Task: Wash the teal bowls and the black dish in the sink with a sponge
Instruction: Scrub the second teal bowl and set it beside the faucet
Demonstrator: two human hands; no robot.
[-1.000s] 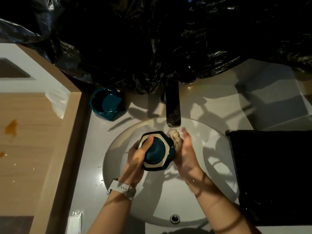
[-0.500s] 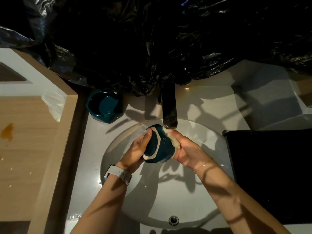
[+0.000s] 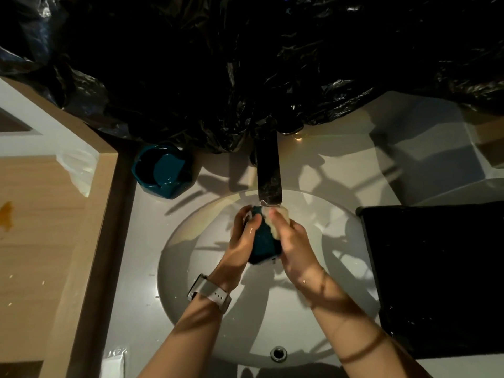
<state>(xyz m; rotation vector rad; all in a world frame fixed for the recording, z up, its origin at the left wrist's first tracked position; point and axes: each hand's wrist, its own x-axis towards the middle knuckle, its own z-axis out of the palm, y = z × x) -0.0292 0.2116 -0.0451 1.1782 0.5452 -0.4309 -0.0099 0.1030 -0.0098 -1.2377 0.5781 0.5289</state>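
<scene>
Fingers (image 3: 252,223) of both hands around one of two teal bowls (image 3: 263,241), one sponge (image 3: 278,218).

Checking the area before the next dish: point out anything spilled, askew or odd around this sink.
An orange-brown stain marks the wooden surface at far left, like a dried spill. Crumpled black plastic sheeting drapes over the wall behind the faucet, hiding its base. The second teal bowl on the counter sits upright.

We see a teal bowl (image 3: 264,240) against a pale cream sponge (image 3: 278,221) over a white sink (image 3: 191,257); at ten o'clock, a second teal bowl (image 3: 162,174); at three o'clock, a black dish (image 3: 436,279).
</scene>
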